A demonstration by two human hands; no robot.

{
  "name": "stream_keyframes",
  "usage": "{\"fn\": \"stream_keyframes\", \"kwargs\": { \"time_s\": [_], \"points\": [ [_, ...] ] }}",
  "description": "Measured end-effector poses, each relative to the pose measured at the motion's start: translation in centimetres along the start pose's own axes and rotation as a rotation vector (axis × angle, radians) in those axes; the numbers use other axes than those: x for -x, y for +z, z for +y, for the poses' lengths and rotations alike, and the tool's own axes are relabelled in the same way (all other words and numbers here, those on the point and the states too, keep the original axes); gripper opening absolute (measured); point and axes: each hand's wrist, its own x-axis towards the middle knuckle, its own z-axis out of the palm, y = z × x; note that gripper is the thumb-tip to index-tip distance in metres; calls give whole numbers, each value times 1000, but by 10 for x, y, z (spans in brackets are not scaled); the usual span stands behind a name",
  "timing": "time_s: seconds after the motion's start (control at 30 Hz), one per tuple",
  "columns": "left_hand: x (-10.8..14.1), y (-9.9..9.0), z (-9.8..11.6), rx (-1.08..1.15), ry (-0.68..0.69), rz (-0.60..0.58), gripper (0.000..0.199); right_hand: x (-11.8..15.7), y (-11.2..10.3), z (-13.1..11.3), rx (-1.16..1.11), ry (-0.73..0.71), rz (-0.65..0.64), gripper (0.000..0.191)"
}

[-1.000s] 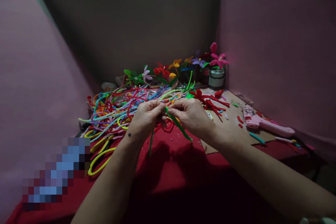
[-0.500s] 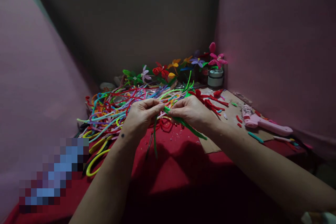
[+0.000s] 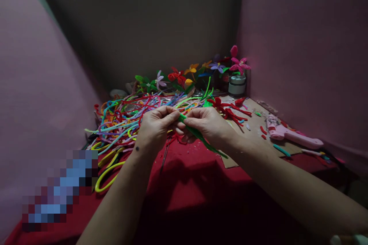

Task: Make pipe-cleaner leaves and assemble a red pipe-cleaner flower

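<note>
Green pipe cleaners (image 3: 198,134) run between my hands over the red cloth (image 3: 189,183). My left hand (image 3: 156,124) pinches their upper left end between thumb and fingers. Close beside it, my right hand (image 3: 205,122) is closed around the same strands, thumb on top, and the green length trails down to the right beneath its palm. Behind the hands spreads a tangled pile of pipe cleaners (image 3: 120,122) in many colours. Red pipe-cleaner pieces (image 3: 230,113) lie just past my right hand.
A pink glue gun (image 3: 296,138) rests on the cardboard (image 3: 258,111) at right, among small clippings. Pipe-cleaner flowers (image 3: 176,76) line the back, and a grey-white jar (image 3: 237,85) stands at the corner. Scissors with yellow handles (image 3: 105,178) lie at left. Pink walls flank both sides.
The thin green strand that hung below my left hand no longer shows there. My right hand's lower fingers now reach under toward the left hand.
</note>
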Motion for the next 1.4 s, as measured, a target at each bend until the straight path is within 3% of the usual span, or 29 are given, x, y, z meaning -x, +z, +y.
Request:
{"fn": "stream_keyframes", "kwargs": {
  "time_s": [0.13,0.27,0.43,0.63,0.77,1.07,1.17,1.3,1.4],
  "points": [
    [2,4,1,-184,72,86,14,1,-2,0,44,62,-35,13],
    [0,6,-1,-324,91,153,15,1,-4,1,144,22,-46,16],
    [-3,3,-8,-381,67,161,18,0,-3,9,141,91,-53,19],
    [-8,-5,-9,-680,229,419,16,0,-2,12,49,273,-98,16],
    [-16,-14,-15,-854,287,500,18,-6,-2,13,36,284,-131,18],
    [-34,-32,-28,-850,248,548,18,-19,-1,31,41,312,-162,17],
    [-36,-32,-30,-627,134,461,19,-21,-4,41,-5,322,-133,15],
    [-33,-30,-31,28,-76,143,30,-22,-14,52,-98,330,-163,15],
    [-30,-25,-31,265,-161,-23,34,-21,-19,55,-135,322,-182,15]
  ]
}}
